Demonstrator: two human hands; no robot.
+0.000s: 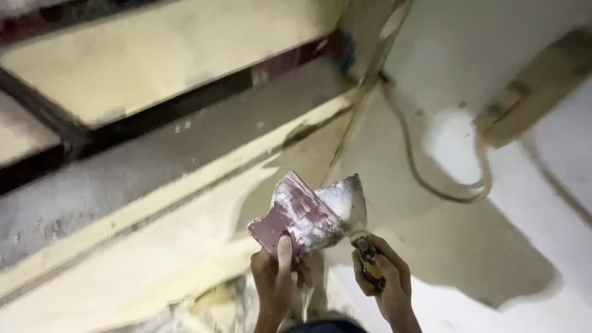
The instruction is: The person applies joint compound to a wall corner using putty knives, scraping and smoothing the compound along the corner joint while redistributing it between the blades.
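1. The left hand (275, 279) is at the bottom of the view, its fingers closed around the lower edge of a reddish plaster board (297, 217), with the thumb pressed flat on the board's face

2. The right hand (383, 282) is just right of the board, clenched around the yellow-and-black handle of a putty knife (348, 206)

3. The plaster board is tilted, its face smeared with white putty; it is the landmark for what follows

4. The knife's broad blade, coated in white putty, rises from the right hand and lies against the board's right edge, touching it; whether it rests on top of the board or behind it cannot be told

5. Just behind the board, a pale yellow surface (185, 246) spreads to the left and below, patchy with putty and crossed by the board's shadow

6. To the right of the board a smooth white plastered surface (524, 234) carries a large dark shadow

7. Above and to the right of the board a thin pale cable (419, 166) loops across the white surface, well apart from both hands

8. Farther up to the right, the cable meets a beige strip (530, 92) that runs diagonally

9. Far up to the left of the board, dark metal bars (154, 117) frame a cream panel (160, 55), with a grey, white-speckled ledge (154, 166) beneath them
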